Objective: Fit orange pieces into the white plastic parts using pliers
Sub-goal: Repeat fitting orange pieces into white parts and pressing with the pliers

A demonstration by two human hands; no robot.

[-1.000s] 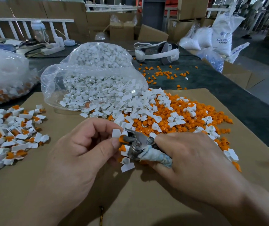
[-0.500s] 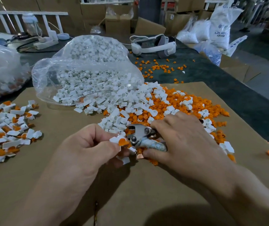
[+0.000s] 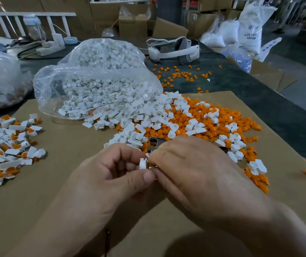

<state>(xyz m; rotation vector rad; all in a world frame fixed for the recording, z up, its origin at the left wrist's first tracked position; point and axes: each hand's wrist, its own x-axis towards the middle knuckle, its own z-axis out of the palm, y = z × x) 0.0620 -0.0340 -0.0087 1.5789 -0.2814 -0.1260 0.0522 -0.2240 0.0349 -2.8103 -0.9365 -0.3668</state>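
1. Pinches one white part [image 3: 143, 163] between the thumb and fingertips of the left grip [image 3: 111, 182], over the cardboard sheet [image 3: 74, 210] on the table [image 3: 259, 101].
2. Holds the right grip [image 3: 194, 175] against that same part, fingers curled, thumb tip touching the left thumb. Cannot tell what, if anything, is pinched there, nor whether an orange piece is in the part.
3. Shows the pliers [image 3: 155, 143] only as a metal head just beyond the right grip's knuckles. Cannot tell whether held or merely lying under the hand.
4. Keeps the supply close: orange pieces [image 3: 213, 123] mixed with loose white parts, just beyond and to the right of the right grip. Assembled parts [image 3: 9, 145] lie well to the left of the left grip.
5. Judged step: placing an orange piece in the white part ahead of the squeeze.
6. Recommended practice:
   - Turn the opening of the white part toward the right grip.
   - Start the orange piece square by fingertip, not tilted.
   - Close the pliers across both pieces slowly and stop once the piece seats.
   - Keep the left fingertips out of the line of the pliers' nose.
   - Avoid over-squeezing, as the white wall looks likely to deform.
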